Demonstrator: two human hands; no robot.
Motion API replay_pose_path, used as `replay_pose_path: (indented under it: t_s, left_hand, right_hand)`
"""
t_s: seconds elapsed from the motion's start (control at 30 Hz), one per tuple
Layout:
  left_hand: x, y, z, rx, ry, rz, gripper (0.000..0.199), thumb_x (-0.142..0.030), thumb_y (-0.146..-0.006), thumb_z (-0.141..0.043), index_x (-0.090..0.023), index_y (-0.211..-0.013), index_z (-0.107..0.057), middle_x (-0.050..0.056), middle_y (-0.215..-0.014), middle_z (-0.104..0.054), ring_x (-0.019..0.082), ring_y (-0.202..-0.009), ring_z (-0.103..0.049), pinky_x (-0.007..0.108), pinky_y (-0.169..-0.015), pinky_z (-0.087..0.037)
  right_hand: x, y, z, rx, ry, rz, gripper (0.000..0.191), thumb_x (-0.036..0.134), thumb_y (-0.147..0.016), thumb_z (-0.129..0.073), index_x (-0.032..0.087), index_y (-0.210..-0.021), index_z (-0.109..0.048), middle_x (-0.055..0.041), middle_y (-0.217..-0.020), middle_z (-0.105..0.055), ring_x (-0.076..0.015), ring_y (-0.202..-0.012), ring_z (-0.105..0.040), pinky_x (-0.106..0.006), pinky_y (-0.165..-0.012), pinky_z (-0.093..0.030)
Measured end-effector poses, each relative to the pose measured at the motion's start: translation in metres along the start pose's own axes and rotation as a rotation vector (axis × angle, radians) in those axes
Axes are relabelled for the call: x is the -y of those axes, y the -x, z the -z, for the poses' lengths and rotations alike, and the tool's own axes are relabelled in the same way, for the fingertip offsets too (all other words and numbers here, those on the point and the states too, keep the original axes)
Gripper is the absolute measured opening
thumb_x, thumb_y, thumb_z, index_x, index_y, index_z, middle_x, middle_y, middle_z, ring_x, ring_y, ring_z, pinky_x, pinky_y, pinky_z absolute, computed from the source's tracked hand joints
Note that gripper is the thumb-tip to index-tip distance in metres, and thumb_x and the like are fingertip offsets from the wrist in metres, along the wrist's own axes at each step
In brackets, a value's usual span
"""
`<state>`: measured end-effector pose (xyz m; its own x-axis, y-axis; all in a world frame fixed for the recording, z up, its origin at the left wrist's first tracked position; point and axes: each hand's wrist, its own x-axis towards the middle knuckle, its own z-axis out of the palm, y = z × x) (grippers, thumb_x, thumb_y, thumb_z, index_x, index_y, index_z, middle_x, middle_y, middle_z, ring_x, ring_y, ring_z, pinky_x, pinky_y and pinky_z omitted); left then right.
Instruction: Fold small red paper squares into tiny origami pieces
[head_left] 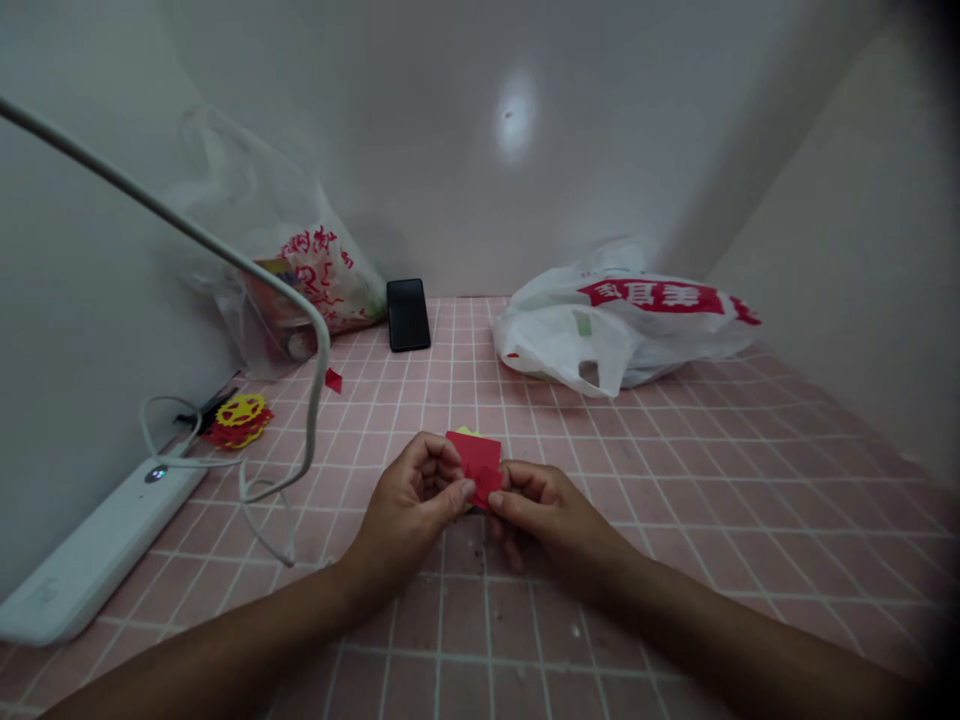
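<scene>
Between my two hands is a small red square of paper (478,459), lifted a little over the pink tiled surface. My left hand (421,490) pinches its lower left edge with thumb and fingers. On the other side my right hand (536,505) grips the lower right corner, thumb on top. A bit of something yellow (469,431) peeks out behind the paper's upper edge; whether it is held or lies on the surface, I cannot tell. The fingers behind the paper are hidden.
Yellow and red paper cutouts (240,420) lie at the left beside a white power bank (101,540) with a white cable (321,400). A red scrap (334,380), a black phone (409,315), a clear plastic bag (300,270) and a white plastic bag (555,340) are farther back.
</scene>
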<state>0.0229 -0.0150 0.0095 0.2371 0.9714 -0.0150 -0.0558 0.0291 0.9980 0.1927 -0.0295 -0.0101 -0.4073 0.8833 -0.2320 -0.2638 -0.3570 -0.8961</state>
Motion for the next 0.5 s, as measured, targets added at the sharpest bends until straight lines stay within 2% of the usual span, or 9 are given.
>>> replay_pose_path:
  t_s: [0.27,0.5]
  left_hand:
    - [0.0005,-0.0026,0.0005,0.029,0.073,0.062,0.023,-0.028,-0.075,-0.074,-0.017,-0.086,-0.058,-0.001,-0.075,-0.062,0.012,-0.068,-0.060,0.025,-0.065,-0.051]
    - [-0.0053,-0.0024,0.0003,0.028,0.022,0.053,0.018,-0.025,-0.073,-0.073,-0.016,-0.084,-0.061,-0.001,-0.072,-0.064,0.012,-0.067,-0.061,0.025,-0.065,-0.053]
  right_hand:
    - [-0.0009,-0.0007,0.0003,-0.048,-0.039,0.028,0.029,0.038,-0.079,-0.071,0.019,-0.071,-0.050,0.0052,-0.053,-0.058,-0.0064,-0.037,-0.049,-0.018,-0.037,-0.037]
    - [-0.0005,-0.0006,0.0004,-0.036,-0.039,0.028,0.028,0.038,-0.079,-0.070,0.018,-0.073,-0.052,0.0046,-0.056,-0.060,-0.0063,-0.038,-0.050,-0.018,-0.037,-0.037]
